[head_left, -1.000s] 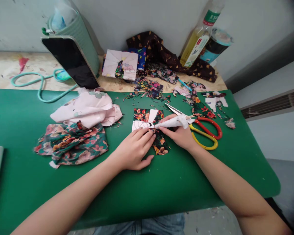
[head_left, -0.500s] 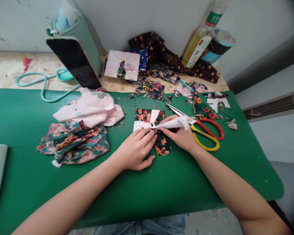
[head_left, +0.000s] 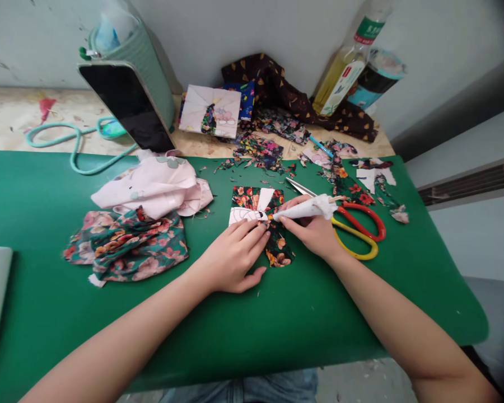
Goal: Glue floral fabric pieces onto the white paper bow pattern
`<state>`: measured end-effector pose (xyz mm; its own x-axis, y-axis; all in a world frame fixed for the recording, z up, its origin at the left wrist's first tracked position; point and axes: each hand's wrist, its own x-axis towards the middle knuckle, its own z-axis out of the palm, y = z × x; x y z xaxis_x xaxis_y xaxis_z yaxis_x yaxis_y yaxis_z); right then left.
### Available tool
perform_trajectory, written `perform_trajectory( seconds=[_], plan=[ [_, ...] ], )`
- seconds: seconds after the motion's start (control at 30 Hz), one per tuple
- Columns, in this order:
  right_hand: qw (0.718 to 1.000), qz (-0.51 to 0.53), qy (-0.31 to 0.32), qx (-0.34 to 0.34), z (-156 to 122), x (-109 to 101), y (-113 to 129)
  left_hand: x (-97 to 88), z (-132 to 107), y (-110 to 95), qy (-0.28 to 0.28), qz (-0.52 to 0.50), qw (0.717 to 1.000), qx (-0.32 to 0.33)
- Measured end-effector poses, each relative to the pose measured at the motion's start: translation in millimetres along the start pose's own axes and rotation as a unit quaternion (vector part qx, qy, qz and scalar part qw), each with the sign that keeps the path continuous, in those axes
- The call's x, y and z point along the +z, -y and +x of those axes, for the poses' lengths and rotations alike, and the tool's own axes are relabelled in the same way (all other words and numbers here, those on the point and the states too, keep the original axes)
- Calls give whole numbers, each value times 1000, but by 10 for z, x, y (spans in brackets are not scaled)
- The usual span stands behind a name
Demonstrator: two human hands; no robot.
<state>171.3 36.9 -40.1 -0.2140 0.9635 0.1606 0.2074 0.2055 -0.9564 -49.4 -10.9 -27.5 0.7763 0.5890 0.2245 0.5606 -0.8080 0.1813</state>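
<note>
My left hand (head_left: 240, 254) lies with its fingers stretched out over the lower left of a small square (head_left: 273, 196) covered in dark floral and white fabric pieces. White parts of the square carry black drawn lines. Pinched in my right hand (head_left: 313, 230) is a white cone (head_left: 304, 209), with thin sticks poking out of its wide end. Its narrow tip points left, at the right part of the square; whether it touches the cloth, I cannot tell. A strip of dark floral cloth (head_left: 279, 252) hangs off the square's lower edge. Scissors (head_left: 358, 255) with red and yellow handles lie partly behind my right hand.
Crumpled pink cloth (head_left: 151, 182) and green floral cloth (head_left: 140, 246) lie left on the green mat (head_left: 218, 341). A phone (head_left: 128, 106) leans on a teal holder. Fabric scraps (head_left: 260, 151), a finished-looking square (head_left: 210, 112) and a bottle (head_left: 340, 78) stand behind.
My right hand has shifted slightly right, and the cone's tip has moved from the square's centre toward its right side. My left hand stays in place.
</note>
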Motion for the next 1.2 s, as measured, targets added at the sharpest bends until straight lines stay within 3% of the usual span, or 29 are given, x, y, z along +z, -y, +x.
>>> perform_trajectory(
  seconds=[0.5, 0.83, 1.2],
  plan=[
    [995, -100, -9, -26, -27, 57, 72, -2, 11, -10, 7, -12, 1000, -5],
    [999, -35, -24, -7, -24, 34, 24, 4, 3, -3, 4, -8, 1000, -5],
    [998, -62, -20, -20, -31, 40, 25, -2, -3, -5, -1, -9, 1000, -3]
  ],
)
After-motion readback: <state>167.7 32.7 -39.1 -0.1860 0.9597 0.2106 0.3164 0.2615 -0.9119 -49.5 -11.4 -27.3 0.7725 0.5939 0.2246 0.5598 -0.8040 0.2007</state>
